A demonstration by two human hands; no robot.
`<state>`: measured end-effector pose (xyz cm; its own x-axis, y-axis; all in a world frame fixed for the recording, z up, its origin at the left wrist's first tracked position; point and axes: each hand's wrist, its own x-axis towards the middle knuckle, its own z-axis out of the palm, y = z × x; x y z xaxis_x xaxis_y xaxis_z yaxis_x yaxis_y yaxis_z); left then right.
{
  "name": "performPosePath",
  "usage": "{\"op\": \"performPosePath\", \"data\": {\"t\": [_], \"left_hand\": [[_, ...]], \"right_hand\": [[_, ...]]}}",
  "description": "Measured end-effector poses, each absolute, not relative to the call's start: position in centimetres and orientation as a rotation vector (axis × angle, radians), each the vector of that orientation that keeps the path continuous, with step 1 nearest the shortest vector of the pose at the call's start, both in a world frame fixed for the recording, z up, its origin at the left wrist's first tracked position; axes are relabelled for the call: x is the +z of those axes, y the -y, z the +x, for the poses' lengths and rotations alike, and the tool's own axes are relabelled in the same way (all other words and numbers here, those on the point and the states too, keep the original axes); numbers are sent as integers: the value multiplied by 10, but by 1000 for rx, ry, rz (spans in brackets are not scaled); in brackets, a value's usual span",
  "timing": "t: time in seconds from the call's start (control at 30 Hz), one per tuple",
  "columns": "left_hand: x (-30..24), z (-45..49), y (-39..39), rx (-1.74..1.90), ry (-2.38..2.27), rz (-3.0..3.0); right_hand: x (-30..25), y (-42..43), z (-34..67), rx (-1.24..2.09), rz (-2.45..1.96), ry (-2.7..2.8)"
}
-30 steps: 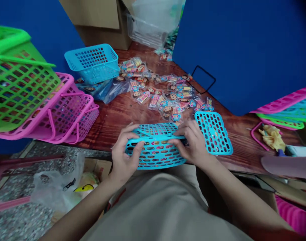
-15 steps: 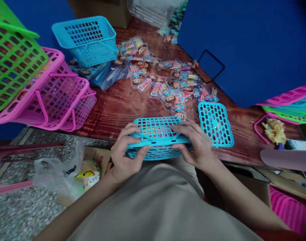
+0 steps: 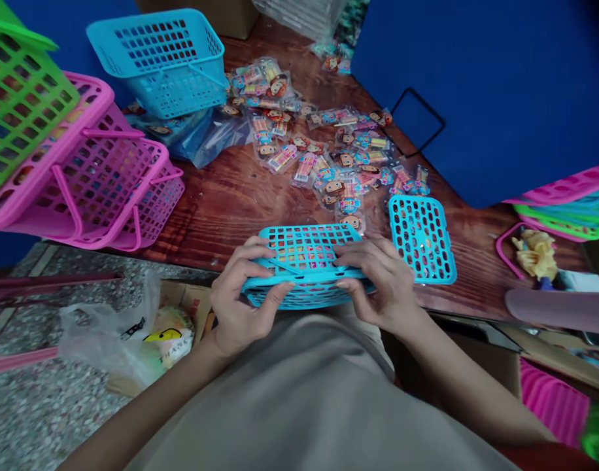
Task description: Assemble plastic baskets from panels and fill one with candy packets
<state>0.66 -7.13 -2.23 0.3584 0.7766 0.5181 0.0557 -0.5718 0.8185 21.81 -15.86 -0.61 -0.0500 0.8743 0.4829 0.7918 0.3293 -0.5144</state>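
Both my hands grip a flat, perforated turquoise plastic basket piece [image 3: 307,252], tilted up off the wooden table [image 3: 216,209] near its front edge. My left hand [image 3: 243,297] wraps its left side, and my right hand [image 3: 375,281] holds its right side, with fingers on top. A second turquoise perforated panel [image 3: 422,239] lies flat just beyond my right hand. Many cartoon-printed plastic packets [image 3: 324,147] are scattered across the table beyond the hands. The lower part of the held piece is partly hidden by my fingers.
A turquoise basket [image 3: 157,65] and stacked pink baskets [image 3: 108,176] stand at the left, with a green basket [image 3: 19,98] above them. More stacked baskets [image 3: 564,203] sit at the right. A plastic bag [image 3: 108,340] rests below the table's left front edge.
The view has tilted slightly downward, so everything sits higher in the frame. My hands have turned the turquoise piece a little flatter and still hold it.
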Motion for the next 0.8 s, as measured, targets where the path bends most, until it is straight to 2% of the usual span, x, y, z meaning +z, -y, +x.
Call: {"op": "performPosePath", "data": {"t": [0.47, 0.8], "left_hand": [[-25, 8, 71, 1284, -771, 1960], [-23, 5, 64, 1229, -736, 1979]], "right_hand": [[-8, 160, 218, 167, -1494, 1805], [6, 151, 230, 355, -1454, 1784]]}}
